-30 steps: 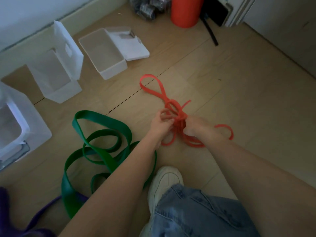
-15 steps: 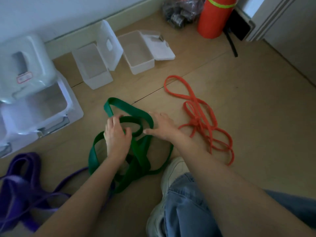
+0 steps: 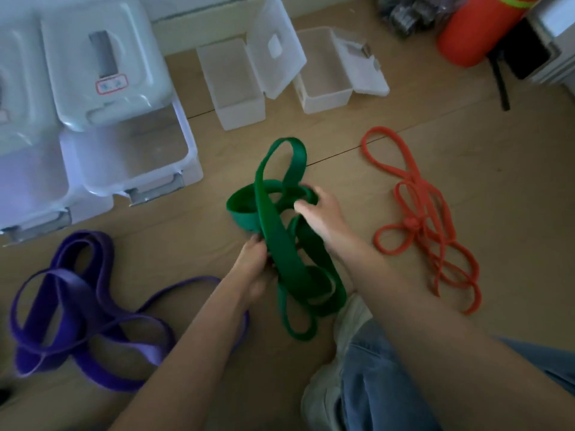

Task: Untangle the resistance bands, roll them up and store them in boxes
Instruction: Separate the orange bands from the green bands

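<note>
Head cam: we've got the green band (image 3: 281, 244) lifted mid-floor, left hand (image 3: 253, 269) pinched shut on its wide strap, right hand (image 3: 320, 213) fingers spread, hooking a loop. Tbh we'd pull loops out one by one w/o yanking, boxes (image 3: 239, 85) wait behind.

A green band (image 3: 281, 244) sits mid-frame, a purple band (image 3: 84, 309) lower left, an orange-red band (image 3: 423, 219) at right. Translucent white boxes (image 3: 236, 85) line the top; blue jeans (image 3: 382, 384) lower right.
</note>
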`<act>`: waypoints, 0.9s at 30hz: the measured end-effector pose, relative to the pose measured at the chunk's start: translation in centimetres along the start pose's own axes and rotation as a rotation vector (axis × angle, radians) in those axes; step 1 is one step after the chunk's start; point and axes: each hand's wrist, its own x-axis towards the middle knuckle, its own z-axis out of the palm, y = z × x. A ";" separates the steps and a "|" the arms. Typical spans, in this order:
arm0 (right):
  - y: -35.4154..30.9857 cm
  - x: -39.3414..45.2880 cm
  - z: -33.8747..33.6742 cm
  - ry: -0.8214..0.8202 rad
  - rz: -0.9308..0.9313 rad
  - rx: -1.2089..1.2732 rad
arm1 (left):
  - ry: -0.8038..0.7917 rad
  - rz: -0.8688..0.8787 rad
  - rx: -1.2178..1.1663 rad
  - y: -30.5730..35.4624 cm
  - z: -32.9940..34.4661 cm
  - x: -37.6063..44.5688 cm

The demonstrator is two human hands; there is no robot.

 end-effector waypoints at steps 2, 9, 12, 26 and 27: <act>-2.1 1.0 -0.6 0.102 -0.135 -0.154 | -0.036 0.021 -0.132 0.7 0.0 0.6; 1.1 0.3 -1.6 -0.142 0.220 -0.947 | 0.354 -0.042 0.442 0.1 -5.8 1.3; 1.5 -0.9 -1.6 -0.165 0.185 -0.932 | 0.217 -0.056 0.288 0.2 -5.1 1.6; -3.1 -6.7 3.4 -0.019 -0.292 -0.687 | 0.418 0.306 0.968 0.4 -8.3 -4.4; -3.4 -7.2 5.1 -0.081 -0.329 -0.655 | 0.462 0.380 0.968 0.3 -9.2 -5.5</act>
